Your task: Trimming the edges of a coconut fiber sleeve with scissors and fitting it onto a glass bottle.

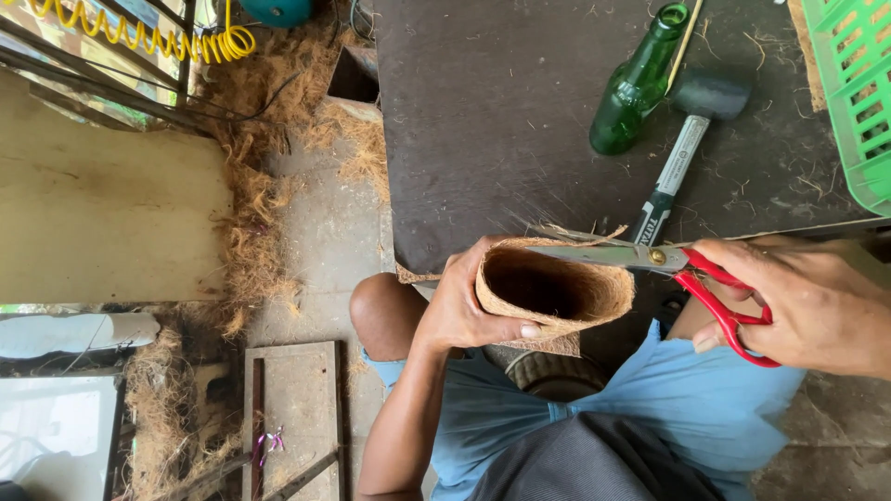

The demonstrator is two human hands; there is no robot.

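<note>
A green glass bottle [639, 85] is lying on the dark worktable [492, 121], touching a black rubber mallet [691, 121]. A green plastic crate [854, 93] is sitting at the table's corner, and a yellow coiled hose [148, 37] is hanging above loose coir fibre [251, 241].

My left hand [464, 311] grips a brown coir fibre pot [554, 288], open mouth facing up at me. My right hand [798, 301] has red-handled scissors [691, 274], blades lying across the rim. Green bottle [640, 83] and mallet [691, 121] sit on the dark table [492, 121].

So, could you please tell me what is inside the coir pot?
The coir pot shows only a dark, hollow interior with fibrous walls; nothing visible inside. Its bottom is lost in shadow.
</note>
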